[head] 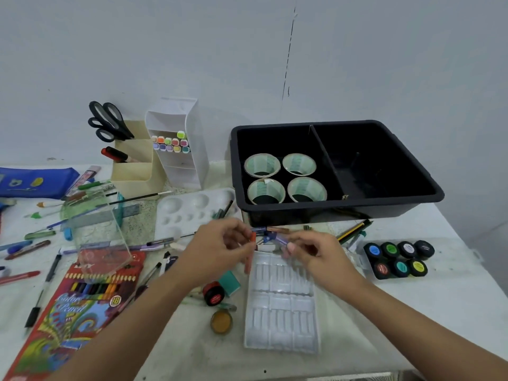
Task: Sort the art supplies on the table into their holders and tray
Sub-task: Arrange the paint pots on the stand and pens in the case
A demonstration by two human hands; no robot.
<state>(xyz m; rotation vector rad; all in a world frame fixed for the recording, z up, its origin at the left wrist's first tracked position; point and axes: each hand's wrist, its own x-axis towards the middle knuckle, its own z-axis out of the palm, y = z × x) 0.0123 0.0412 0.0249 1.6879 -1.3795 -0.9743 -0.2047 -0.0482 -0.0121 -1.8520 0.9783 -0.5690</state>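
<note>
My left hand (220, 248) pinches a small orange crayon (252, 237) just above the far end of a clear plastic crayon tray (280, 306) with empty slots. My right hand (316, 251) pinches a short purple crayon (281, 239) beside it. More small sticks (270, 231) lie between the hands and the black bin (420, 199). The black bin holds several tape rolls (262, 165) in its left half. A cream holder (132, 166) carries scissors (108, 122) and a red marker. A white organiser (178, 149) holds coloured markers.
Pens, pencils, a ruler and a clear box (101, 237) litter the left side. A coloured pencil pack (82, 306) lies front left. A white palette (189, 210), paint pots (398, 258), a red-lidded jar (213, 292) and a blue pouch (33, 181) are around.
</note>
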